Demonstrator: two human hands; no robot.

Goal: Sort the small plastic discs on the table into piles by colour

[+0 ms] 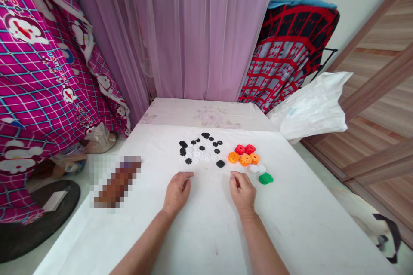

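Observation:
My left hand (178, 192) is just above the white tabletop, index finger stretched to the right and thumb a little apart from it; I see nothing held there. Opposite it, my right hand (243, 191) is curled in a pinch, and whatever may be at its fingertips is too small to make out. Beyond the hands lie scattered black notched discs (220, 163) mixed with white notched discs (197, 155). To the right of these are red discs (240, 149), orange discs (245, 160), a white pile (257, 169) and green discs (266, 178), the last just right of my right hand.
The white-covered table (206, 232) stretches between my arms. A blurred-out brownish item (118, 182) is at its left edge. A white plastic bag (316, 105) stands by the far right corner. Purple curtains (200, 30) hang behind, and a pink patterned cloth (48, 73) hangs at left.

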